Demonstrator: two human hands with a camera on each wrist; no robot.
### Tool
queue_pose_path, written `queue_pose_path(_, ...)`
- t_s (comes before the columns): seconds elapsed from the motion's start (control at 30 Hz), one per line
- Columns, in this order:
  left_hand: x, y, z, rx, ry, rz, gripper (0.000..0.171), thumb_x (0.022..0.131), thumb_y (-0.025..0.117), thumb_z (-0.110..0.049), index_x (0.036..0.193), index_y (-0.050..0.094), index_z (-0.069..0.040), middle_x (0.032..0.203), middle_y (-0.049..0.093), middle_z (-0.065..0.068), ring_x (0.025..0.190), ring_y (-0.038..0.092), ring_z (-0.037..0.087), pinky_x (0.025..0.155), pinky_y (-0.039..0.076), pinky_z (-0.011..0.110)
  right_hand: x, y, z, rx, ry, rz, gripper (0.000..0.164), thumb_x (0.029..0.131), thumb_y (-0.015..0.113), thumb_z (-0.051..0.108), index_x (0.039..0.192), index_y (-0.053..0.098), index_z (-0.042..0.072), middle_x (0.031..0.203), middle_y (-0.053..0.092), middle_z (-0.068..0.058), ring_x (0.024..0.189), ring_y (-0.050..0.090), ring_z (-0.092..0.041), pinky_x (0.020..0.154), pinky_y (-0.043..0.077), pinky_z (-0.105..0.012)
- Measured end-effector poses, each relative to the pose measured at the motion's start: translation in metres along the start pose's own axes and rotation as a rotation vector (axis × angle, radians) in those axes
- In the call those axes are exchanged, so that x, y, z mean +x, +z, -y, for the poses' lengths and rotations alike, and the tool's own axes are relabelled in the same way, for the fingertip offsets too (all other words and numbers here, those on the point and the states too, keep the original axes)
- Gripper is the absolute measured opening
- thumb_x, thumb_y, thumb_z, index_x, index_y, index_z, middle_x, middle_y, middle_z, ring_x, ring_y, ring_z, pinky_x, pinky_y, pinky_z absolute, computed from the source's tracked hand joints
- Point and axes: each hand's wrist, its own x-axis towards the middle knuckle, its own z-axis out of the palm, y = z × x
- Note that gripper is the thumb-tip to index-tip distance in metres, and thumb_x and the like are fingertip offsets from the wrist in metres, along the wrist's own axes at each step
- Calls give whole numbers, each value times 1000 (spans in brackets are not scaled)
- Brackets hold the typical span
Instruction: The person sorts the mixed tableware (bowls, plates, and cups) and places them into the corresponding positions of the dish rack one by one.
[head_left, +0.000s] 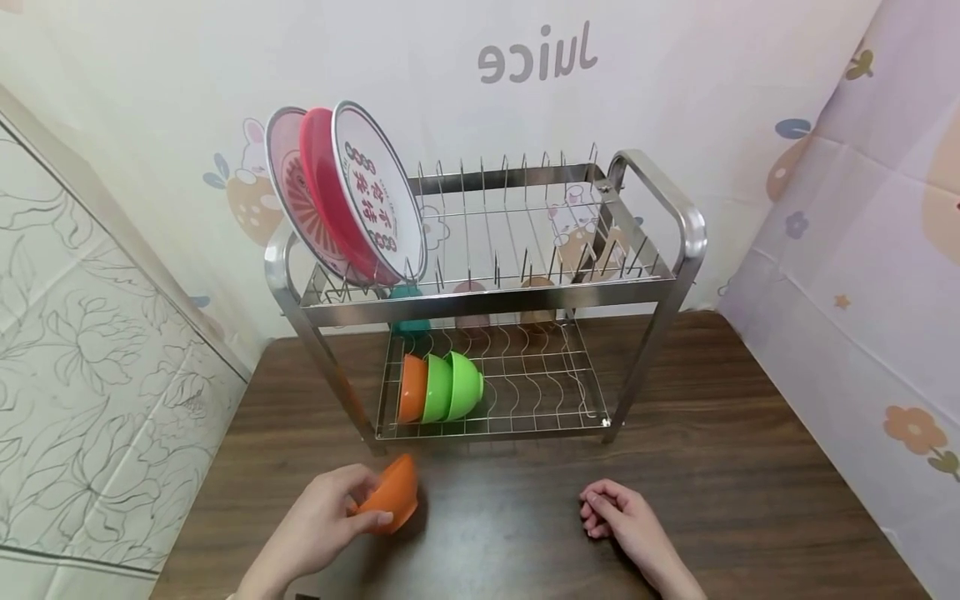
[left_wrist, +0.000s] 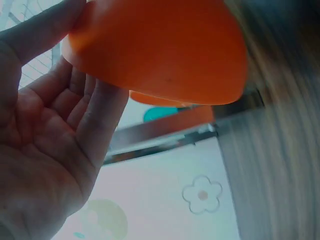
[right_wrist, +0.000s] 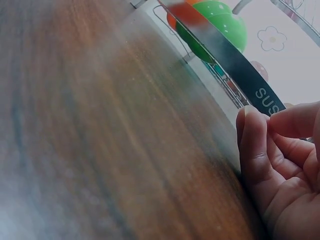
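Observation:
My left hand (head_left: 330, 517) pinches an orange bowl (head_left: 397, 496) by its rim, thumb on one side and fingers on the other. The bowl is tilted on its side, in front of the rack's left front leg. In the left wrist view the orange bowl (left_wrist: 165, 50) fills the top, with the thumb and fingers at its edge. My right hand (head_left: 618, 521) is at the table's right front, fingers loosely curled and holding nothing. On the lower tier of the metal dish rack (head_left: 487, 308), an orange bowl (head_left: 412, 390) and two green bowls (head_left: 467, 387) stand nested on edge at the left.
Three large plates (head_left: 382, 196) lean upright at the left of the upper tier. Behind the lower tier show a teal cup (head_left: 408, 312), a pinkish cup (head_left: 472, 308) and an amber cup (head_left: 537, 304). The dark wooden table (head_left: 495, 517) meets patterned cloth walls (head_left: 825, 333) around it.

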Motion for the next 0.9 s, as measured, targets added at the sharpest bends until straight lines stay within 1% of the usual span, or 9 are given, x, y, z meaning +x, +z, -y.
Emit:
queue_pose_path(0.13,7,4,-6,-57,67,-4,22,79,85,-30,91,67,-27,83,60,-18,76,57,3,65,52,26,1,-1,-1,0,-8,13,29,104,52,10,111,54,-18,88,63,-15,71,64,-14,64,57,-29)
queue_pose_path(0.2,10,6,-9,-123,103,4,22,79,85,-29,92,67,-27,84,60,-16,77,58,5,65,53,27,1,-1,-1,2,-8,13,29,104,51,11,111,54,-18,89,63,-15,71,64,-14,64,57,-29)
queue_pose_path(0.27,15,11,-12,-196,156,12,22,80,84,-29,93,66,-26,86,61,-13,78,60,8,67,55,28,1,-1,-1,2,-7,11,29,104,51,11,111,54,-18,89,63,-15,71,64,-14,64,57,-29)
queue_pose_path(0.4,24,27,-14,-348,259,27,21,83,83,-23,96,66,-23,89,63,-8,81,63,11,70,57,31,1,0,0,-4,-6,-1,29,104,52,11,111,55,-17,88,63,-14,71,64,-14,64,57,-29)
queue_pose_path(0.47,30,37,-15,-416,296,25,22,83,83,-18,96,66,-20,88,63,-4,80,64,12,70,58,32,1,1,0,-2,-1,-10,29,103,53,11,110,55,-17,87,63,-14,70,64,-14,64,57,-29)
queue_pose_path(0.5,33,41,-16,-450,302,20,22,82,83,-16,96,65,-18,88,62,-3,79,64,13,69,58,33,0,1,0,-3,-3,-10,29,103,54,11,110,55,-17,87,63,-13,70,64,-14,64,57,-29)
queue_pose_path(0.6,41,55,-21,-550,290,-1,25,80,83,-10,94,63,-14,84,61,0,74,63,11,65,57,32,0,1,-1,0,2,-14,29,103,55,11,109,56,-17,86,63,-13,70,64,-14,64,57,-29)
queue_pose_path(0.7,51,69,-27,-649,250,-38,25,80,83,-7,90,60,-9,83,59,1,72,63,11,63,56,29,0,1,-2,-1,1,-15,29,103,55,12,109,56,-17,87,63,-14,70,64,-14,64,57,-29)
queue_pose_path(0.9,70,93,-40,-877,174,-110,24,79,80,2,88,58,3,88,62,4,77,66,16,68,55,29,-2,1,-4,0,-10,-17,30,103,55,13,109,56,-16,87,62,-15,70,64,-14,64,57,-29)
